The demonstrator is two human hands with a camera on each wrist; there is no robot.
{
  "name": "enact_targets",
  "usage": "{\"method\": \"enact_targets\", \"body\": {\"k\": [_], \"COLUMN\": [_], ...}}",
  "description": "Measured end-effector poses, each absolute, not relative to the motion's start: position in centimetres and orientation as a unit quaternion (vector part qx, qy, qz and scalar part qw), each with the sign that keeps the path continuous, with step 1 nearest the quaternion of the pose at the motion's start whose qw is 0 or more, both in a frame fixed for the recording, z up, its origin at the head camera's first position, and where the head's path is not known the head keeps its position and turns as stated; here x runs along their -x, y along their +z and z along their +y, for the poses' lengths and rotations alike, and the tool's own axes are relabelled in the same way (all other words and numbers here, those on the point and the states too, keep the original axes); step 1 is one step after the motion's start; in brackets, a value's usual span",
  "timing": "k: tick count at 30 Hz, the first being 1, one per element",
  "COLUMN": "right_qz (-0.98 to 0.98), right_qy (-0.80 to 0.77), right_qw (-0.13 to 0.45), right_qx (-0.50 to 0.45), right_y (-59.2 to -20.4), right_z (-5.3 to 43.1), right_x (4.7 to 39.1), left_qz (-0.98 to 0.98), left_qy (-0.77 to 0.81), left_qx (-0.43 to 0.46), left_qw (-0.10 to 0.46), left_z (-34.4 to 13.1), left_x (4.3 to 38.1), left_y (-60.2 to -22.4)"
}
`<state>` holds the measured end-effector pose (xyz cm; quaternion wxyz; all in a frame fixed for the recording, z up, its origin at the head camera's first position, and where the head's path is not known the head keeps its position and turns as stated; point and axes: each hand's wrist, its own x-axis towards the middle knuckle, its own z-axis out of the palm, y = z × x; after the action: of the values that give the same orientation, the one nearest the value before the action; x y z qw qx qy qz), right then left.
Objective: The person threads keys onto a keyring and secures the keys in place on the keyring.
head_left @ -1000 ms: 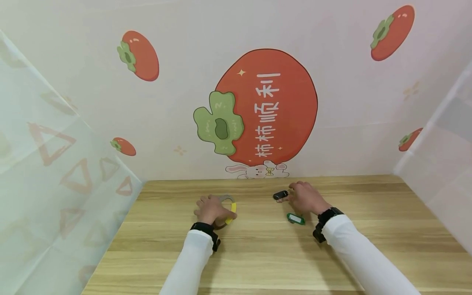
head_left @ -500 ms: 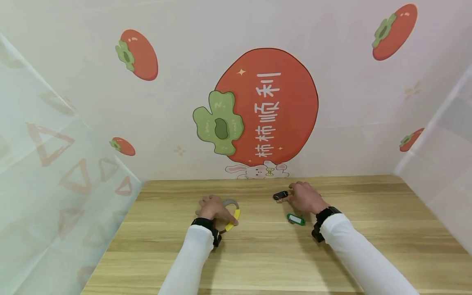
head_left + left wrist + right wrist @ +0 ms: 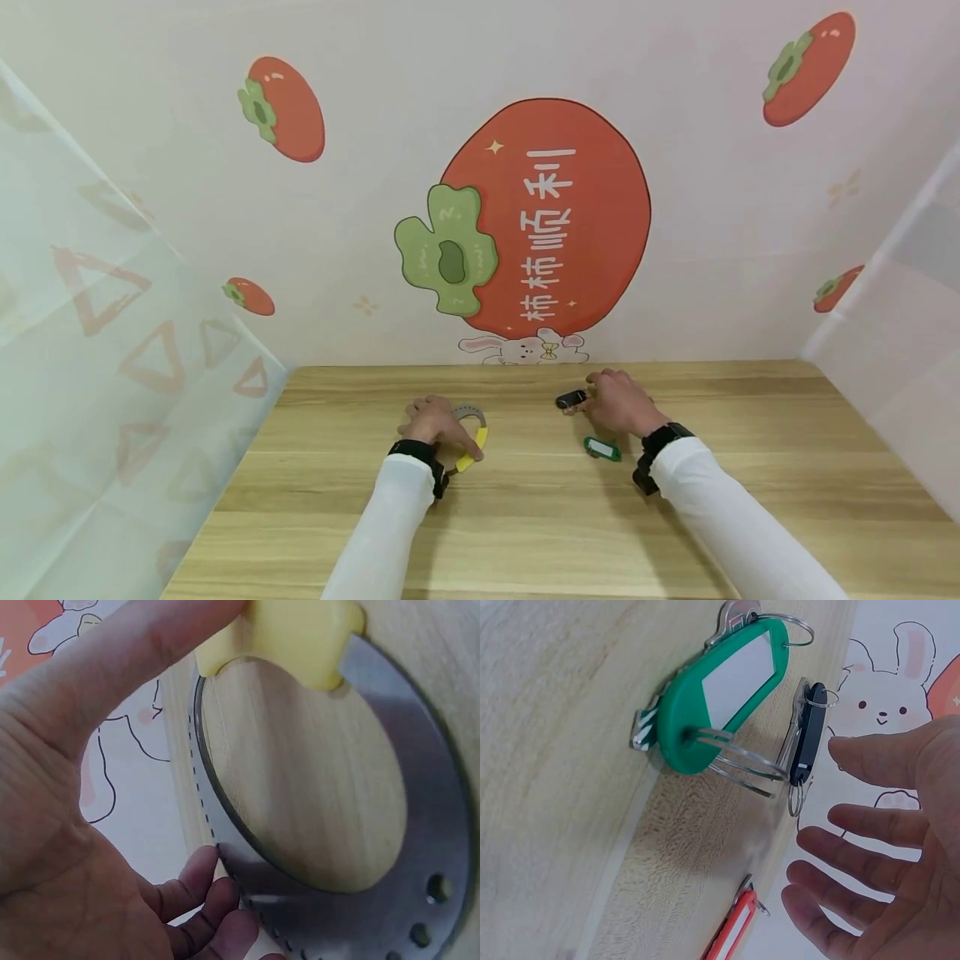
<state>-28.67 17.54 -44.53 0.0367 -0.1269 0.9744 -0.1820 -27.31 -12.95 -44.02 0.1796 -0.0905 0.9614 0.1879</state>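
Observation:
My left hand (image 3: pixel 433 422) is on a flat grey metal ring (image 3: pixel 431 761) with holes along its broad side and a yellow sleeve (image 3: pixel 292 637). The thumb lies over the sleeve, and the other fingertips curl in at the ring's outer edge. At the back of the table my right hand (image 3: pixel 621 402) has its fingers spread and loosely bent, holding nothing. Close to its thumb lies a black key tag (image 3: pixel 810 735) with keys and a small ring. Nearer to me is a green key tag (image 3: pixel 724 694) with a white label, on a key.
A red key tag (image 3: pixel 733 930) shows below the fingers in the right wrist view; the right hand hides it from the head view. The wood-grain table (image 3: pixel 510 533) ends at a back wall (image 3: pixel 337 250) with printed persimmons. Pale side sheets hang left and right.
The metal ring has turned and slid slightly toward me and to the right under my left hand, then stayed nearly still. My right hand and the key tags have barely moved.

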Motion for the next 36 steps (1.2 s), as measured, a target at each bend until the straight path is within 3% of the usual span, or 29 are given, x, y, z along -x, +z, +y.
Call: {"method": "enact_targets", "body": {"k": [36], "right_qz": [0.979], "right_qy": [-0.141], "right_qw": [0.031], "right_qx": [0.146], "right_y": [-45.6], "right_z": [17.4], "right_x": [29.9], "left_qz": [0.972], "left_qy": [0.21], "left_qx": [-0.002], "left_qw": [0.105], "left_z": [-11.7], "left_x": [25.6], "left_y": [-44.3]}}
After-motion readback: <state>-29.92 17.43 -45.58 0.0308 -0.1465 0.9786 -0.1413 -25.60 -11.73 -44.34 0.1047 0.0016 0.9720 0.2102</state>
